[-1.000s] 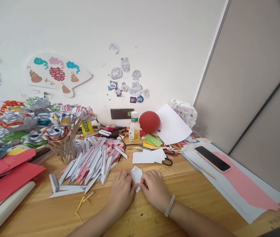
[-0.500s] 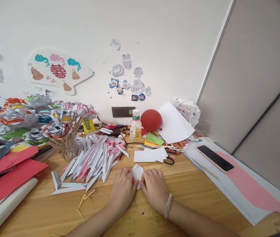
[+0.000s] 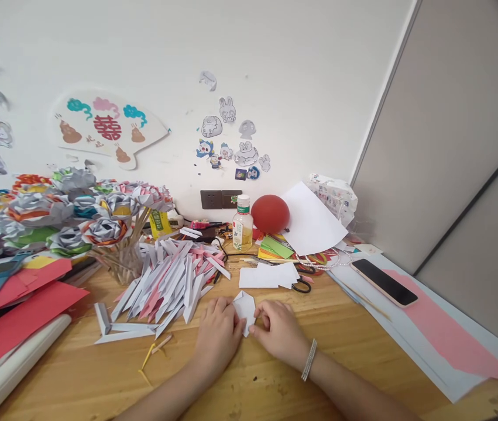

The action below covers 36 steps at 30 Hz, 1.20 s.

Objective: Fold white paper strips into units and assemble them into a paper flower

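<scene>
A small white folded paper piece [image 3: 244, 310] lies on the wooden table [image 3: 345, 345] between my two hands. My left hand [image 3: 219, 336] presses its left edge with bent fingers. My right hand [image 3: 279, 333], with a bead bracelet at the wrist, pinches the paper's right side and lower tip. Both hands rest on the tabletop close together. A heap of folded white and pink paper strips [image 3: 169, 280] lies just behind my left hand.
Paper flowers on sticks [image 3: 77, 216] stand in a glass at the left, red sheets [image 3: 20, 304] beside them. White paper squares [image 3: 268, 275], black scissors [image 3: 302, 285], a small bottle [image 3: 243, 224], a red ball [image 3: 270, 213] sit behind. A phone [image 3: 384, 282] lies at the right on pink and white sheets.
My right hand has shifted slightly, its fingers now curled tighter at the paper's right edge. The view has drifted a little; the left hand stays in place.
</scene>
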{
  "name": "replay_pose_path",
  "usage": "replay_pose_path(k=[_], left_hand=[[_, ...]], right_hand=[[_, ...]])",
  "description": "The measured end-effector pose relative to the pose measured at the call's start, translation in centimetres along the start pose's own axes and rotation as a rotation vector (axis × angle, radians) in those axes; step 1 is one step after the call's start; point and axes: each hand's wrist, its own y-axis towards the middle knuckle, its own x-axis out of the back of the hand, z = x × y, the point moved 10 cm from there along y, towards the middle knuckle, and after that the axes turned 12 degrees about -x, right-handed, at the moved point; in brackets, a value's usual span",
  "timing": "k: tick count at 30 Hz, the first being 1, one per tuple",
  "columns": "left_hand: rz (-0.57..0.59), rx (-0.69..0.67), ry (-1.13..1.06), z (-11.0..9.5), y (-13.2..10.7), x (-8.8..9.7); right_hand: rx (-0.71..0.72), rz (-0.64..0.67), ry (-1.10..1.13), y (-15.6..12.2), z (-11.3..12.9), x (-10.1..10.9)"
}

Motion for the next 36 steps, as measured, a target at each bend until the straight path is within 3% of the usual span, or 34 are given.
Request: replay_pose_path(k=[11,17,22,24,27,29,32,36], left_hand=[[-0.007,0.009,0.003,0.1,0.0,0.2],[-0.036,0.029,0.056,1.0,0.0,0.9],[-0.068,0.018,0.130,3.0,0.4,2.1],[-0.092,-0.069,0.073,3.2,0.8,2.5],[-0.030,-0.369,-0.102,1.3,1.1,2.1],[0.003,-0.487,-0.117,0.3,0.8,2.0],[0.020,-0.565,-0.019,-0.3,0.4,1.6],[0.070,-0.607,0.075,-0.6,0.1,0.3]], right_hand=[[-0.096,-0.122,-0.038,1.1,-1.5,0.7],[0.059,-0.082,-0.034,0.4,0.5,-0.1],[0.032,-0.013,-0.029,0.7,0.4,0.0],[0.055,0.044,0.011,1.0,0.3,0.2],[0.116,0.104,0.078,1.4,0.0,0.9],[0.124,0.111,0.094,1.8,-0.6,1.4],[0.155,0.074,0.089,2.0,-1.1,2.2],[0.336,0.047,-0.053,1.0,0.5,2.1]])
